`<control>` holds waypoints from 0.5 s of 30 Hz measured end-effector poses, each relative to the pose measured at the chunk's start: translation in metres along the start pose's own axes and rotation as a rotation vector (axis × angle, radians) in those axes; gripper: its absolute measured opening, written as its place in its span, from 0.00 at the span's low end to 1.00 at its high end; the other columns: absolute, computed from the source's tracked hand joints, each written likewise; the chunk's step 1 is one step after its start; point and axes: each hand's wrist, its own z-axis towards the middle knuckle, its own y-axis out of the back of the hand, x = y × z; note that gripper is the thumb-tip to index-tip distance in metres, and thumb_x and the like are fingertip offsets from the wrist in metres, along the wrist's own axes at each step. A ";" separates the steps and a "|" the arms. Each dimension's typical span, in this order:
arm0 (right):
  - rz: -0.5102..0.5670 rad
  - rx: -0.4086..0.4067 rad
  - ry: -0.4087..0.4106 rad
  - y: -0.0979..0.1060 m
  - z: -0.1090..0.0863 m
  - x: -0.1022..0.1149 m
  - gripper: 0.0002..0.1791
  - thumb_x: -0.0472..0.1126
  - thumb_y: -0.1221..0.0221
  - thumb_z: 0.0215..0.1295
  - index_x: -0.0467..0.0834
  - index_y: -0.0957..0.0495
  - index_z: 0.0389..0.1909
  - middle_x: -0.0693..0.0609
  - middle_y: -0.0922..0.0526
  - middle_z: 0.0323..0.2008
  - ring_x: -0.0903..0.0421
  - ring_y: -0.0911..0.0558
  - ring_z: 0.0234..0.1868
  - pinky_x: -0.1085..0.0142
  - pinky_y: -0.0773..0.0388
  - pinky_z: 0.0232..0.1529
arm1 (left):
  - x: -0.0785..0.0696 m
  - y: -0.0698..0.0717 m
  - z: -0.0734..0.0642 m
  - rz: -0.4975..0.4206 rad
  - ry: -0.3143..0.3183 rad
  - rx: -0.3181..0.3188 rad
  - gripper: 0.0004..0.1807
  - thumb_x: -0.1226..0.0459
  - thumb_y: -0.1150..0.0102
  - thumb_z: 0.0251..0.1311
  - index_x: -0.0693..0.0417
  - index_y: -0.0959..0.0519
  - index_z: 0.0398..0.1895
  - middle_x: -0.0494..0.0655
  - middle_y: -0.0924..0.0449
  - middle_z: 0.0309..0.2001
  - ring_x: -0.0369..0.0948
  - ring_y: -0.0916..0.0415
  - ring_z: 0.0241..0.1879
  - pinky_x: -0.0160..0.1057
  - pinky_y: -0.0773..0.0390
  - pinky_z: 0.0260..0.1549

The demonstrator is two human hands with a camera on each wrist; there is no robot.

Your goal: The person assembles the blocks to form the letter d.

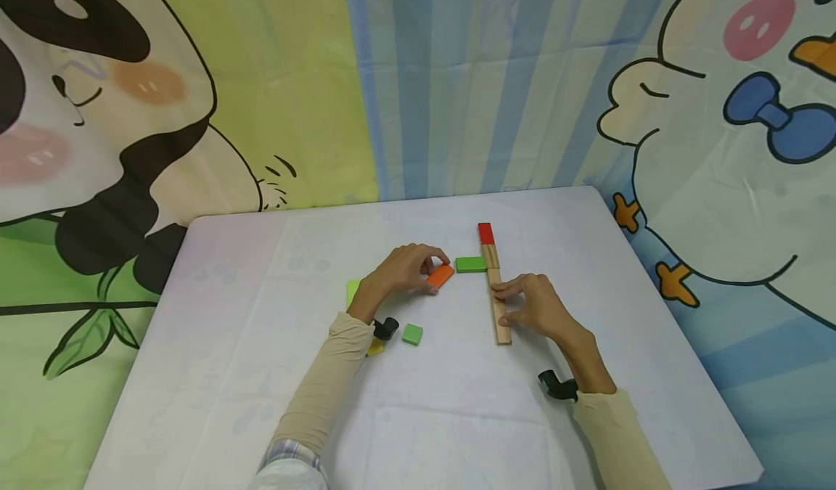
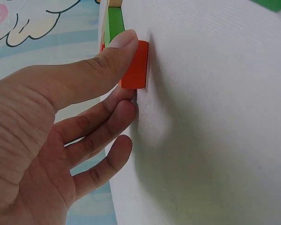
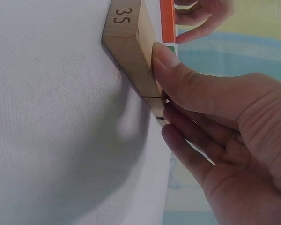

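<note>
My left hand [image 1: 406, 268] pinches an orange block [image 1: 440, 276] between thumb and fingers. In the left wrist view the orange block [image 2: 136, 65] shows beneath the thumb, beside the white cloth. A green block [image 1: 470, 265] lies crosswise, its right end against a row of wooden blocks [image 1: 503, 330]. My right hand [image 1: 538, 305] holds the near wooden block in that row with thumb and fingertips. The right wrist view shows this wooden block [image 3: 131, 44] marked 35, with the thumb on its edge; the index fingertip is hidden there. A red block [image 1: 486, 233] tops the far end.
A small green block [image 1: 412, 335] lies between the forearms. Partly hidden by the left arm are a light green block [image 1: 353, 289] and a yellow block [image 1: 375, 347]. The white tabletop [image 1: 457, 417] meets a cartoon-printed curtain [image 1: 444, 76] behind.
</note>
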 end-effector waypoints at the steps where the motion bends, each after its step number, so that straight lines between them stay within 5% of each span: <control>1: -0.001 0.001 0.001 0.000 0.000 0.000 0.29 0.28 0.15 0.44 0.36 0.09 0.52 0.45 0.09 0.60 0.37 0.15 0.64 0.34 0.30 0.74 | 0.000 0.000 0.000 -0.002 -0.002 0.002 0.30 0.59 0.16 0.59 0.42 0.16 0.65 0.46 0.11 0.47 0.44 0.19 0.47 0.47 0.21 0.55; 15: 0.007 0.003 -0.002 0.000 0.000 -0.002 0.29 0.28 0.15 0.43 0.36 0.09 0.52 0.46 0.09 0.59 0.37 0.16 0.65 0.35 0.29 0.74 | 0.000 -0.003 0.004 0.016 -0.005 -0.003 0.30 0.57 0.16 0.59 0.42 0.16 0.65 0.45 0.11 0.46 0.43 0.19 0.47 0.46 0.21 0.53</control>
